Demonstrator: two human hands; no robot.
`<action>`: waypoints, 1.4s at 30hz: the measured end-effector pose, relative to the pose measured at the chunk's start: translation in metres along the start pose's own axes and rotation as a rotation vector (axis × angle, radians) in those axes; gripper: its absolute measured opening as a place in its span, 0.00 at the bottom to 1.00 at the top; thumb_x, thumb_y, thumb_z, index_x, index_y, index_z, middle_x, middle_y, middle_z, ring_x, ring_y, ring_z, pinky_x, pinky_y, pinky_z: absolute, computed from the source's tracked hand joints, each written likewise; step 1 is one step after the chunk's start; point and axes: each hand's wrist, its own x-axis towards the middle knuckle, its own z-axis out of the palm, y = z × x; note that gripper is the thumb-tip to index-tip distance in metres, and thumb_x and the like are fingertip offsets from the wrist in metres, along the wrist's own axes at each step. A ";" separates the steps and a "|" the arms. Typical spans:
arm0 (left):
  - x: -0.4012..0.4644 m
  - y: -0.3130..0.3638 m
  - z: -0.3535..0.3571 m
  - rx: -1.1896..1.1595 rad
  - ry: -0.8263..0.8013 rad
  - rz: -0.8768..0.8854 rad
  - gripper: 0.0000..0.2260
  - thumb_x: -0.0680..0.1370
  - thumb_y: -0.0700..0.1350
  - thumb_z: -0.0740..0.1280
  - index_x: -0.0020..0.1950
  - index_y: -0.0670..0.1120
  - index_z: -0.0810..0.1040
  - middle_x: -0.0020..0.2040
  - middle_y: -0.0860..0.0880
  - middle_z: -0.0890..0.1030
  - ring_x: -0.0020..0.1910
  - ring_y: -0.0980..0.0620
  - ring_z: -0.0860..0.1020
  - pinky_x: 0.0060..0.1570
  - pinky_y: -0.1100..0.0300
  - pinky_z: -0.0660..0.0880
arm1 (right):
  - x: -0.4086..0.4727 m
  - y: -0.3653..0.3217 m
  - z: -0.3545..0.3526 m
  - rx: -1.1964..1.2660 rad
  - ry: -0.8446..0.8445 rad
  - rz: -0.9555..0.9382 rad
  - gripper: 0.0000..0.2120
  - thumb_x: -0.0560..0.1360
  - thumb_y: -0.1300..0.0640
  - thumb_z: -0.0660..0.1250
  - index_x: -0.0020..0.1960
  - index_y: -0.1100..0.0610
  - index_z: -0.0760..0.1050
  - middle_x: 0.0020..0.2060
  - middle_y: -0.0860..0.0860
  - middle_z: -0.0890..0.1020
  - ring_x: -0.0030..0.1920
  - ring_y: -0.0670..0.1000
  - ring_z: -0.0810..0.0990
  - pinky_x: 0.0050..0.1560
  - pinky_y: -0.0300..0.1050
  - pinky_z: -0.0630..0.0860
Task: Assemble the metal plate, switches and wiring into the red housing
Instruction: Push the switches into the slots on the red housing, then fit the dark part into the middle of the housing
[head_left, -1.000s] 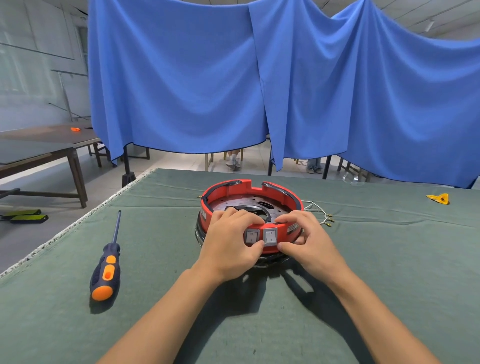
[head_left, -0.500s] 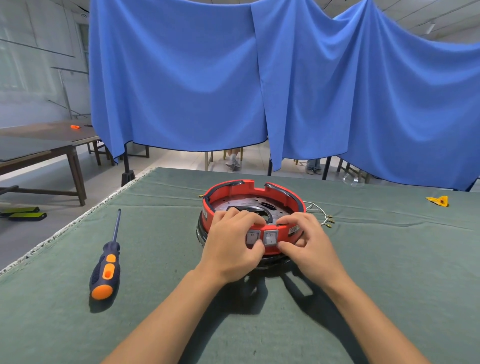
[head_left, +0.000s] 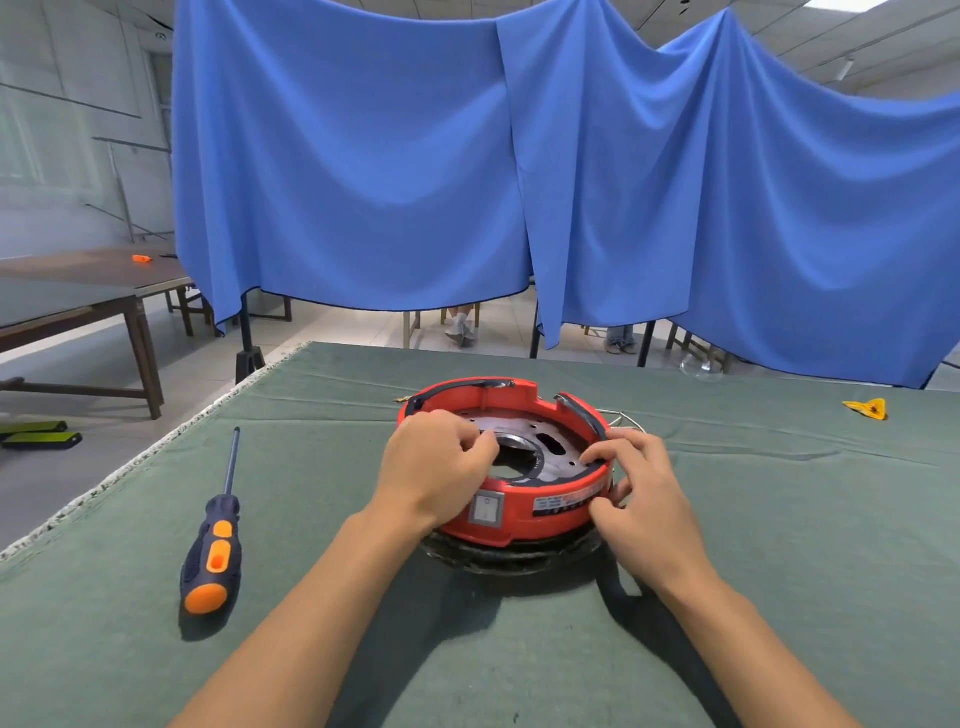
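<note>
Seating metal plate (head_left: 540, 453) inside red housing (head_left: 511, 512), sitting mid-table toward far edge. Left hand (head_left: 434, 470) curling over near-left rim, fingers on plate edge; right hand (head_left: 641, 501) pinching right rim w/ thumb outside. Probably needing next: pressing plate flat, tucking wiring (head_left: 623, 418) in. Grey switch (head_left: 487, 508) showing on near wall.

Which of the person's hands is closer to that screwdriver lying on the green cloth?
Left. The left hand rests on the red round housing's near-left rim, on the blue-and-orange screwdriver's side; the right hand grips the housing's far-right edge.
</note>
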 end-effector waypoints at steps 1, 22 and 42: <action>0.001 0.005 -0.002 0.077 -0.009 -0.004 0.19 0.71 0.51 0.59 0.23 0.43 0.61 0.22 0.47 0.63 0.28 0.44 0.65 0.29 0.54 0.59 | -0.001 -0.005 0.002 0.016 -0.005 -0.023 0.19 0.63 0.63 0.63 0.45 0.40 0.73 0.53 0.34 0.69 0.41 0.39 0.75 0.44 0.42 0.74; -0.002 0.036 -0.004 0.230 -0.300 0.227 0.28 0.75 0.63 0.60 0.24 0.44 0.63 0.20 0.49 0.63 0.22 0.53 0.63 0.26 0.57 0.58 | -0.001 -0.008 0.015 0.363 0.030 0.224 0.17 0.74 0.59 0.64 0.59 0.41 0.73 0.58 0.45 0.76 0.50 0.50 0.79 0.55 0.60 0.76; 0.004 0.029 0.003 0.229 -0.353 -0.027 0.26 0.75 0.62 0.60 0.25 0.45 0.66 0.24 0.50 0.67 0.30 0.46 0.70 0.28 0.57 0.60 | 0.000 -0.029 0.017 0.708 -0.291 0.319 0.19 0.72 0.76 0.57 0.58 0.62 0.76 0.51 0.58 0.81 0.46 0.50 0.79 0.45 0.35 0.76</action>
